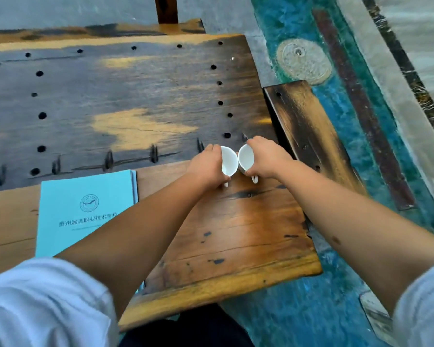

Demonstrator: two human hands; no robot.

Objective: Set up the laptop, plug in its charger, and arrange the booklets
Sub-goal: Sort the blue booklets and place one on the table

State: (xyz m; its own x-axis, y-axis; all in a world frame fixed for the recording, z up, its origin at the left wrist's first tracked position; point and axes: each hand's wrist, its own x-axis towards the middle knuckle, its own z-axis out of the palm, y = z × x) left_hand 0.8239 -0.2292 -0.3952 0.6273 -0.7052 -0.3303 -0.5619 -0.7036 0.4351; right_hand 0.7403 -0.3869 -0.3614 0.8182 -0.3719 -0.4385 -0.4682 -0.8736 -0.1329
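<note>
Light blue booklets (85,209) lie stacked on the near left of the wooden table (236,234), partly under my left forearm. My left hand (206,166) grips a white cup (229,161) from its left side. My right hand (266,159) grips a second white cup (245,159) from its right side. The two cups stand side by side near the table's right part, rims almost touching, small handles toward me. No laptop or charger is in view.
The dark far part of the table (110,96) has rows of round holes. A wooden bench (308,136) stands at the right, over a blue-green painted floor (348,171). A wooden chair back (166,8) rises at the far edge.
</note>
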